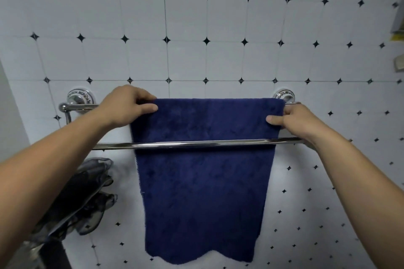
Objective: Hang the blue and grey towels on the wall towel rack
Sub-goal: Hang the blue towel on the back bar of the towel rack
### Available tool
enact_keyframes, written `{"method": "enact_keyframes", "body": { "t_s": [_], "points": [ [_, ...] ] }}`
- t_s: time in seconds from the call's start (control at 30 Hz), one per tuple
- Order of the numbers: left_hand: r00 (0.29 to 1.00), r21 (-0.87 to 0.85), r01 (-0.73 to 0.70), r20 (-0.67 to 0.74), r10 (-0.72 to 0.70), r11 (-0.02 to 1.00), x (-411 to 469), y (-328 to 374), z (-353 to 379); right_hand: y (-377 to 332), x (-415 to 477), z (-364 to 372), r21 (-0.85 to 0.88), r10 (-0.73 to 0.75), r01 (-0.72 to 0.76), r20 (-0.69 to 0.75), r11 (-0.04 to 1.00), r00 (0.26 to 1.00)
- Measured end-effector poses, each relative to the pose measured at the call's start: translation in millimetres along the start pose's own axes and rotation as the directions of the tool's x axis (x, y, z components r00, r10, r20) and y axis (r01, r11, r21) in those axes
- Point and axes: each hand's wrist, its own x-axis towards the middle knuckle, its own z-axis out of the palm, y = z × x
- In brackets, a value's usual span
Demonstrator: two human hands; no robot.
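Head view: both hands, left [125, 106] and right [294, 119], pinch the top corners of the blue towel [203, 181] draped over the rack [113, 145].

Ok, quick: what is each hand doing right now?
Left hand: pinches the blue towel at its top left edge.
Right hand: pinches the same towel at its top right edge.

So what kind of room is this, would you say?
Most likely a bathroom. The wall is covered in glossy white tiles with small black diamond insets, a chrome two-bar towel rack is fixed to it, and a blue towel hangs over the rear bar.
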Motion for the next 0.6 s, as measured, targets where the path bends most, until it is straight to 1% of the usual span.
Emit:
{"method": "enact_keyframes", "body": {
  "t_s": [0.03, 0.07, 0.13, 0.17, 0.23, 0.3, 0.33, 0.37, 0.43, 0.5, 0.53, 0.57, 0.6],
  "points": [
    [1.000, -0.001, 0.001, -0.014, -0.001, 1.000, 0.6, 0.9, 2.0, 2.5, 2.0, 3.9, 0.065, 0.008, -0.008, 0.006, 0.998, 1.000],
    [0.999, -0.020, 0.008, -0.042, -0.008, 1.000, 0.4, 1.8, 2.2, 4.5, 6.3, 5.2, 0.047, 0.009, -0.008, -0.019, 0.999, 1.000],
    [0.994, -0.023, -0.027, -0.105, 0.024, 0.999, -2.0, 1.5, 0.9, 6.6, 13.1, 0.9, -0.112, 0.007, -0.014, -0.056, 0.994, 0.998],
    [0.988, 0.023, -0.083, -0.130, 0.085, 0.996, -3.7, 0.9, 0.2, 4.9, 14.0, -3.5, -0.205, 0.008, -0.019, -0.055, 0.979, 0.998],
    [0.951, 0.169, -0.260, -0.126, 0.282, 0.951, -8.4, 2.4, -0.8, 2.4, 16.3, -14.5, -0.322, 0.023, -0.036, -0.045, 0.946, 0.999],
    [0.889, 0.283, -0.420, -0.063, 0.454, 0.862, -15.2, 5.7, -0.2, 1.7, 15.3, -17.5, -0.416, 0.034, -0.049, -0.043, 0.908, 0.999],
    [0.869, 0.320, -0.464, -0.018, 0.495, 0.826, -18.4, 7.4, 0.9, 2.9, 16.5, -17.1, -0.456, 0.030, -0.046, -0.042, 0.889, 0.999],
    [0.862, 0.349, -0.481, 0.025, 0.505, 0.804, -21.3, 8.9, 2.5, 3.5, 15.9, -16.1, -0.486, 0.030, -0.048, -0.045, 0.872, 0.999],
    [0.884, 0.371, -0.458, 0.090, 0.459, 0.808, -26.1, 8.5, 4.6, 5.7, 15.1, -13.3, -0.511, 0.029, -0.045, -0.040, 0.858, 0.999],
    [0.887, 0.374, -0.452, 0.095, 0.451, 0.810, -26.8, 7.5, 3.7, 6.2, 13.6, -16.1, -0.473, 0.036, -0.042, -0.022, 0.880, 0.999],
    [0.887, 0.378, -0.444, 0.055, 0.459, 0.812, -26.5, 7.0, 2.7, 5.9, 12.4, -18.6, -0.448, 0.032, -0.037, -0.019, 0.893, 0.999],
    [0.894, 0.379, -0.408, -0.020, 0.448, 0.831, -26.2, 6.3, 1.3, 5.0, 11.3, -21.6, -0.424, 0.014, -0.029, -0.038, 0.905, 0.999],
    [0.913, 0.365, -0.315, -0.137, 0.385, 0.876, -26.5, 5.9, -0.5, 4.7, 10.7, -25.5, -0.412, -0.027, -0.012, -0.090, 0.911, 0.996]
  ]
}}
